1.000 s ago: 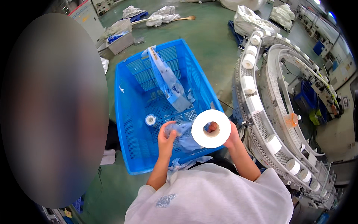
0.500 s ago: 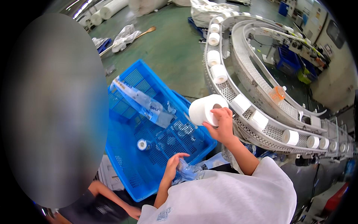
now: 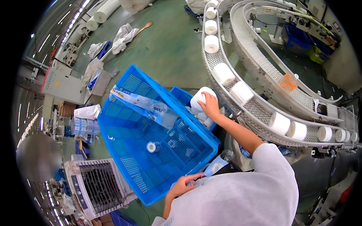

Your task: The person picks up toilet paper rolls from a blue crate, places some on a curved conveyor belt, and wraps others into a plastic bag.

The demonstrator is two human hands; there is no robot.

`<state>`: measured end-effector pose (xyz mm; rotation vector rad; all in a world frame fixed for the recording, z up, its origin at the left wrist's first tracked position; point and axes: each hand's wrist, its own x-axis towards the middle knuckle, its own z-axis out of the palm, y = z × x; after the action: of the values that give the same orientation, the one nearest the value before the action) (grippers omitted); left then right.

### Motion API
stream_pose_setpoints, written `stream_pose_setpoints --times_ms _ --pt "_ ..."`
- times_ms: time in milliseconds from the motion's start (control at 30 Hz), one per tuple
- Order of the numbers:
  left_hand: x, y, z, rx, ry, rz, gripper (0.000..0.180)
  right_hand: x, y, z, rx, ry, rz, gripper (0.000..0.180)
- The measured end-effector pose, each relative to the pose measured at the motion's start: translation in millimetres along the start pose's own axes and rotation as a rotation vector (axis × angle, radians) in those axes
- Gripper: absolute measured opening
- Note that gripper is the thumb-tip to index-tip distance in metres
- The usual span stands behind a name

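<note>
My right hand grips a white toilet roll from above. The roll is over a smaller blue crate, which holds several more white rolls. Low in the picture, close to my body, my left hand has its fingers curled on crumpled clear plastic film, mostly hidden by my shirt. Between my hands and the far side stands a large blue crate. In it lie a printed clear plastic bag and a small wrapped roll.
A curved conveyor carrying white rolls runs along the right. An orange bottle stands on its inner track. Left of the large crate is an air cooler. A wooden-handled mop lies on the green floor.
My right hand has carried the roll leftward and away from me, over the smaller crate. My left hand has drawn closer to my body. The person at the left is no longer close by.
</note>
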<state>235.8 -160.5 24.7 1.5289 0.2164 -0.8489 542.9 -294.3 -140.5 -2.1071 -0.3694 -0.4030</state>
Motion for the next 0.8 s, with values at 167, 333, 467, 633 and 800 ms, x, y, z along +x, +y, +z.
stream_pose_setpoints --times_ms 167,333,467,633,800 --pt "-8.6 -11.8 -2.7 0.091 0.101 -0.116 0.02 -33.0 93.0 102.9 -0.149 -0.474 0.308 0.055" --pt "-24.8 -52.6 -61.9 -0.014 0.436 0.258 0.014 -106.6 150.9 139.6 -0.21 -1.027 0.599 0.066" --pt "-4.1 -102.0 -157.7 0.234 0.812 0.375 0.028 -152.4 168.3 115.7 -0.1 -1.109 0.566 0.061" --pt "57.1 -245.2 -304.6 0.366 0.938 -0.168 0.024 -213.1 200.1 92.3 0.671 -0.762 0.858 0.045" --pt "96.7 -313.0 -355.1 0.748 0.887 -0.682 0.038 -249.1 178.4 -12.3 0.635 -0.692 0.893 0.034"
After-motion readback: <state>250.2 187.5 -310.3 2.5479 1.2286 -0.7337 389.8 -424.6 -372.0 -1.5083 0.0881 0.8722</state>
